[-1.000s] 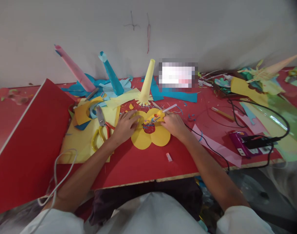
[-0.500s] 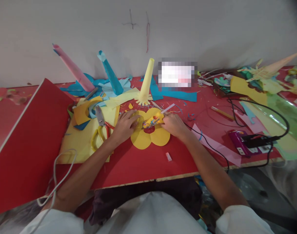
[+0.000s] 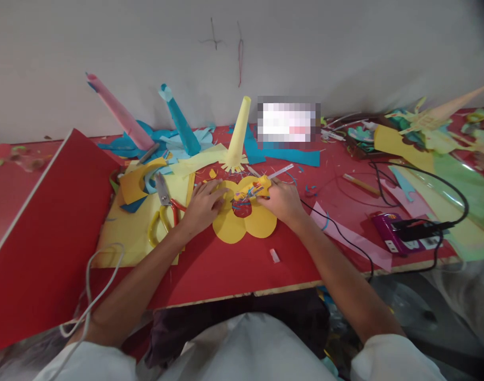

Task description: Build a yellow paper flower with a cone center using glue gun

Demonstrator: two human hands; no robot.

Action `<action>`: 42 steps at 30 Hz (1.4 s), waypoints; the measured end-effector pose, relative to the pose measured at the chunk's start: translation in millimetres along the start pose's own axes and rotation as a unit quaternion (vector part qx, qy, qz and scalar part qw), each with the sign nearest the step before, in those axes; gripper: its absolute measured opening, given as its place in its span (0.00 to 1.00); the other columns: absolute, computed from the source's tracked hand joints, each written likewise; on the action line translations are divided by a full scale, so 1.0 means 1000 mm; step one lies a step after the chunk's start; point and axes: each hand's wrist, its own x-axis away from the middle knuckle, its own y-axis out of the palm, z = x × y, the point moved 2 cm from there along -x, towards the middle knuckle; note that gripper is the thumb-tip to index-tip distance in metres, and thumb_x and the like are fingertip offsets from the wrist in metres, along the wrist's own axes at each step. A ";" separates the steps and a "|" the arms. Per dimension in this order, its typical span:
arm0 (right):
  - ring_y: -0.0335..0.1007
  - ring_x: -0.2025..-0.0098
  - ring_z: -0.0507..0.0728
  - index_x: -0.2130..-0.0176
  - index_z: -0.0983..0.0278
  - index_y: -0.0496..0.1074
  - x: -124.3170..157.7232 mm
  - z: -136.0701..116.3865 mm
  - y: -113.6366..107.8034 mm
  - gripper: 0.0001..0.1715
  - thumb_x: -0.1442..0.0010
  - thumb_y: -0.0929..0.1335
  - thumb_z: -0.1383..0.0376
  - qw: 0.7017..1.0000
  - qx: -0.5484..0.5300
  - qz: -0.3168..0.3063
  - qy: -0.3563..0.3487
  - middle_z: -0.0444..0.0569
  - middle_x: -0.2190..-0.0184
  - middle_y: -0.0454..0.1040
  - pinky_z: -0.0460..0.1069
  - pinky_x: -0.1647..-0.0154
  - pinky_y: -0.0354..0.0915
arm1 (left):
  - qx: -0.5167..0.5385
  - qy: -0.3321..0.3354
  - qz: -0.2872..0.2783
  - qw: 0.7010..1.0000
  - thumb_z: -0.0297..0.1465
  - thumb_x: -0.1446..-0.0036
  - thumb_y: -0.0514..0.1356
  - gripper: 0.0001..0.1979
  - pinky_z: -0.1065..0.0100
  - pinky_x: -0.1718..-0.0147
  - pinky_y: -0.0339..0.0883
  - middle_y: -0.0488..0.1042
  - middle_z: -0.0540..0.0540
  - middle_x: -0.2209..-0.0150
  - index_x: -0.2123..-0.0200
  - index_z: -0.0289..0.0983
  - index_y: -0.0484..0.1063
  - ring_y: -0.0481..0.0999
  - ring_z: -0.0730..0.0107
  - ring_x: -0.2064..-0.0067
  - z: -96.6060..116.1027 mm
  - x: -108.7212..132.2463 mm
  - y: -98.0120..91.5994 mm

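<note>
My right hand (image 3: 284, 201) is wrapped round a yellow hot glue gun (image 3: 261, 185), from whose back end a clear glue stick (image 3: 282, 171) sticks out. The gun's nozzle points left, over the round hole of a flat yellow paper flower (image 3: 261, 223) lying on the red table. On the flower's left petals rests my left hand (image 3: 204, 207), palm down, fingers stretched out and holding nothing. Just behind the flower stands a pale yellow paper cone (image 3: 239, 132) with a fringed base. Scissors (image 3: 163, 191) with red and yellow handles lie left of my left hand.
Pink (image 3: 120, 111) and blue (image 3: 182, 121) paper cones stand at the back left. A red board (image 3: 47, 233) leans at the left. To the right are a pink paper strip (image 3: 353, 238), a purple power strip (image 3: 388, 233) with black cables, and a pencil (image 3: 361, 184). Paper scraps litter the table.
My right hand has shifted the glue gun slightly right and changed its angle, uncovering more of the flower's hole. My left hand has stayed on the petals.
</note>
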 end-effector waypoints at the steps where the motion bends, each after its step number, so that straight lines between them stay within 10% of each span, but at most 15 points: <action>1: 0.79 0.57 0.64 0.44 0.69 0.78 0.001 0.000 -0.002 0.25 0.33 0.68 0.56 1.000 -0.002 0.018 0.011 0.63 0.53 0.82 0.51 0.60 0.64 | 0.000 0.002 0.001 1.000 0.30 0.29 0.54 0.20 0.42 0.28 0.56 0.68 0.39 0.30 0.38 0.42 0.76 0.66 0.50 0.28 0.000 0.000 0.000; 42: 0.81 0.58 0.65 0.41 0.69 0.75 -0.002 -0.003 0.003 0.23 0.31 0.66 0.63 0.996 0.057 -0.052 -0.040 0.63 0.52 0.81 0.52 0.64 0.63 | -0.005 0.002 0.001 1.000 0.28 0.31 0.54 0.20 0.42 0.27 0.55 0.70 0.39 0.31 0.40 0.41 0.76 0.67 0.51 0.28 0.002 0.000 -0.001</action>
